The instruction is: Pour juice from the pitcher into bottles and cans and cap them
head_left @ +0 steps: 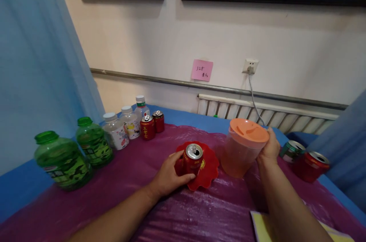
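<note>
My left hand (170, 175) is wrapped round a red drink can (192, 162) whose top is open. The can is upright over a red scalloped dish (210, 171); whether its base touches the dish is hidden. My right hand (269, 146) grips the far right side of a clear plastic pitcher (240, 156), mostly behind it, where a handle would be hidden. An orange lid (248, 130) covers the pitcher, and pale orange liquid shows inside. The pitcher stands just right of the dish, tilted slightly if at all.
Green bottles (64, 163), white-capped clear bottles (116, 133) and two red cans (147, 127) line the left. At right stand a green can (292, 151) and a wide red can (311, 165). A yellow cloth (261, 226) lies in front on the purple sheet (206, 215).
</note>
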{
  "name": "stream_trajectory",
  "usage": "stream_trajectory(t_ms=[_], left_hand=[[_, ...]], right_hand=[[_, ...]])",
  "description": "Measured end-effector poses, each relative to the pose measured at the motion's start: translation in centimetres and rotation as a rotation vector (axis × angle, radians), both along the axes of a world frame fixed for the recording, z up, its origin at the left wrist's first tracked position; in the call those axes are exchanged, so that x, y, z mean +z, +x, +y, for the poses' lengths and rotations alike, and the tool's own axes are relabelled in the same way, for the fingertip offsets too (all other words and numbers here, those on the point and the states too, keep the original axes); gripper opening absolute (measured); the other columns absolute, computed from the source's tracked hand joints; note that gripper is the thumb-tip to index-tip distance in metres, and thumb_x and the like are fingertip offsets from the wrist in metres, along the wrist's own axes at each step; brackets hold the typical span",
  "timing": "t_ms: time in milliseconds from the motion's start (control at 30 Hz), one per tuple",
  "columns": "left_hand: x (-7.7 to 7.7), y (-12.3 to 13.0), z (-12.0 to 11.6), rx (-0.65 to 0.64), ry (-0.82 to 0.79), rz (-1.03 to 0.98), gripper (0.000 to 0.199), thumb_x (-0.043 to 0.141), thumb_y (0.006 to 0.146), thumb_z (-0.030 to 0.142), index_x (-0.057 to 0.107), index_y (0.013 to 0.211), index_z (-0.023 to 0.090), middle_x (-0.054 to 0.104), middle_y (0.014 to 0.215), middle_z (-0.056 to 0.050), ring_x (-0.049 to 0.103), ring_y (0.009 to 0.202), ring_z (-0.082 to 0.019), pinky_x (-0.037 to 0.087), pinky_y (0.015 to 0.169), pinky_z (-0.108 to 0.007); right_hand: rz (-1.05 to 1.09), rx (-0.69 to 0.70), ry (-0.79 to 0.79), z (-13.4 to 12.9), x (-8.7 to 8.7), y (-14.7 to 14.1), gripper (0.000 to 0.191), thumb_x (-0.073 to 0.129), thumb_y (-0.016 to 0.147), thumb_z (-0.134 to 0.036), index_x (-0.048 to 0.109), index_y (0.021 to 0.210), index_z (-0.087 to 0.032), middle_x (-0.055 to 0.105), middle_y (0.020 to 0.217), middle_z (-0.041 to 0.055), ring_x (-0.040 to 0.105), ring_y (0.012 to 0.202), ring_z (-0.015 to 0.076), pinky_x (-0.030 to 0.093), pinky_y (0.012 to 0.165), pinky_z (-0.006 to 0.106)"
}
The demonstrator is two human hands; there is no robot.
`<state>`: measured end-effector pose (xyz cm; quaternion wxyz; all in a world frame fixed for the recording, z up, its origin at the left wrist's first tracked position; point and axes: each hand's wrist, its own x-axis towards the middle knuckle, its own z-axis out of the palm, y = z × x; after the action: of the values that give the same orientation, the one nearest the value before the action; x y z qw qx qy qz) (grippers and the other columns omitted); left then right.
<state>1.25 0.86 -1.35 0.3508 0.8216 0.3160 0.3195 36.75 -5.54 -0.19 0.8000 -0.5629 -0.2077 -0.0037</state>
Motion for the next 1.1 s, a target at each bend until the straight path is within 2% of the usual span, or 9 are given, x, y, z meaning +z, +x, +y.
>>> stream_trajectory(t_ms=[100, 200, 267, 367, 467, 533, 733, 867, 1100], left_hand=[[-0.1, 0.0, 0.1, 0.011, 0.01, 0.014, 0.074, 0.086, 0.067, 0.042, 0.061, 0.133, 0.02, 0.068, 0.135, -0.012, 0.064, 0.124, -0.034, 0.047, 0.11, -0.051], [-0.2, 0.0, 0.2, -0.002, 0.002, 0.007, 0.075, 0.085, 0.069, 0.042, 0.059, 0.136, 0.02, 0.067, 0.137, -0.012, 0.063, 0.126, -0.034, 0.046, 0.112, -0.052], [-0.2, 0.1, 0.2, -0.008, -0.006, -0.004, 0.075, 0.085, 0.069, 0.042, 0.058, 0.136, 0.02, 0.067, 0.138, -0.012, 0.062, 0.127, -0.034, 0.046, 0.113, -0.052], [0.0, 0.2, 0.0, -0.015, -0.019, -0.019, 0.074, 0.084, 0.07, 0.041, 0.058, 0.136, 0.019, 0.067, 0.138, -0.013, 0.063, 0.126, -0.033, 0.047, 0.111, -0.051], [0.1, 0.1, -0.1, -0.018, -0.029, -0.029, 0.073, 0.084, 0.071, 0.041, 0.058, 0.136, 0.019, 0.067, 0.137, -0.013, 0.064, 0.125, -0.032, 0.048, 0.111, -0.049], [0.1, 0.0, -0.1, -0.007, -0.026, -0.035, 0.074, 0.084, 0.071, 0.044, 0.059, 0.135, 0.019, 0.068, 0.136, -0.013, 0.064, 0.125, -0.033, 0.048, 0.111, -0.049], [-0.1, -0.1, 0.2, -0.03, -0.011, -0.076, 0.076, 0.084, 0.071, 0.052, 0.059, 0.134, 0.018, 0.069, 0.134, -0.014, 0.065, 0.123, -0.034, 0.049, 0.109, -0.049], [-0.3, 0.1, 0.0, -0.045, 0.007, -0.074, 0.072, 0.082, 0.073, 0.051, 0.059, 0.134, 0.02, 0.07, 0.132, -0.012, 0.067, 0.119, -0.032, 0.051, 0.107, -0.048], [0.0, 0.2, 0.0, -0.054, 0.007, -0.073, 0.071, 0.082, 0.072, 0.049, 0.061, 0.134, 0.019, 0.07, 0.132, -0.013, 0.066, 0.12, -0.033, 0.05, 0.109, -0.048]], right_hand=[[0.022, -0.107, 0.022, -0.4, 1.1, 0.4, 0.025, 0.062, 0.073, -0.047, 0.055, 0.072, -0.023, 0.057, 0.068, 0.0003, 0.055, 0.066, 0.0187, 0.048, 0.06, 0.033], [-0.032, -0.263, 0.098, -1.4, 3.4, -0.3, 0.022, 0.066, 0.068, -0.036, 0.055, 0.081, -0.023, 0.059, 0.083, 0.001, 0.06, 0.083, 0.0205, 0.051, 0.079, 0.036], [-0.148, -0.353, 0.209, -2.3, 5.4, -2.0, 0.025, 0.067, 0.068, -0.031, 0.054, 0.088, -0.022, 0.059, 0.095, 0.0021, 0.061, 0.097, 0.0208, 0.049, 0.092, 0.037], [-0.459, -0.354, 0.406, -3.8, 8.0, -6.1, 0.02, 0.067, 0.074, -0.025, 0.056, 0.09, -0.021, 0.06, 0.103, 0.0053, 0.061, 0.105, 0.0222, 0.049, 0.096, 0.041], [-0.748, -0.16, 0.339, -4.4, 8.5, -10.3, 0.014, 0.067, 0.082, -0.02, 0.062, 0.095, -0.02, 0.062, 0.099, 0.0043, 0.063, 0.097, 0.0209, 0.052, 0.091, 0.042], [-0.888, 0.031, 0.187, -4.3, 7.7, -12.3, 0.018, 0.066, 0.086, -0.019, 0.063, 0.104, -0.022, 0.064, 0.099, 0.0041, 0.064, 0.097, 0.0211, 0.053, 0.09, 0.041], [-0.879, 0.579, -0.409, -2.6, 4.6, -15.7, 0.061, 0.077, 0.08, -0.044, 0.056, 0.134, -0.024, 0.063, 0.134, 0.0115, 0.058, 0.124, 0.0306, 0.046, 0.106, 0.051], [-0.815, 0.73, -0.621, -2.0, 4.0, -17.4, 0.071, 0.087, 0.067, -0.042, 0.06, 0.13, -0.025, 0.066, 0.128, 0.0093, 0.06, 0.118, 0.0328, 0.046, 0.103, 0.052], [-0.67, 0.785, -0.616, -1.7, 3.1, -18.3, 0.056, 0.085, 0.068, -0.031, 0.064, 0.119, -0.026, 0.07, 0.114, 0.0034, 0.065, 0.104, 0.0253, 0.05, 0.094, 0.043]])
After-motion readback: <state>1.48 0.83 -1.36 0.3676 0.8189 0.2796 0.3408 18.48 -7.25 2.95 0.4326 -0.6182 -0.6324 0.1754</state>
